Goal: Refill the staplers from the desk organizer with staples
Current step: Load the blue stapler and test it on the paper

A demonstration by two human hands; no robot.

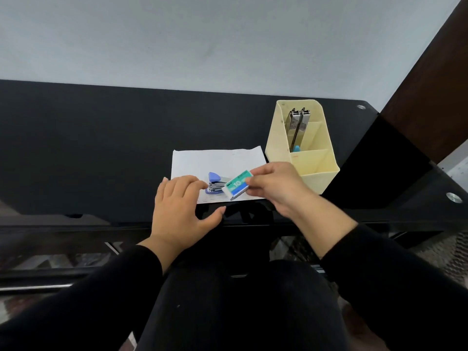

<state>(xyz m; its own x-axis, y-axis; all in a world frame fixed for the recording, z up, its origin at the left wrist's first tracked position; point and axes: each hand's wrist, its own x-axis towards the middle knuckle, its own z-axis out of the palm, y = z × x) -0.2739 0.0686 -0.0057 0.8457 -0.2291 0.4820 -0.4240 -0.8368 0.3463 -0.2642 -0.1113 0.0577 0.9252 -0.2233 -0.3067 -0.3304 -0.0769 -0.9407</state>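
A small blue stapler [214, 184] lies open on a white sheet of paper [217, 160] near the desk's front edge. My right hand [274, 184] pinches a green and white staple box [237, 184] just right of the stapler, tilted above the paper. My left hand [181, 202] hovers flat with fingers spread, its fingertips beside the stapler's left side. A cream desk organizer [307, 158] stands at the right, with a metal stapler [297, 124] upright in its back compartment and a blue item [296, 148] below it.
The black glass desk [88, 148] stretches to the left and ends against a pale wall. A dark wooden post [428, 97] rises at the far right. My legs in black fill the space under the front edge.
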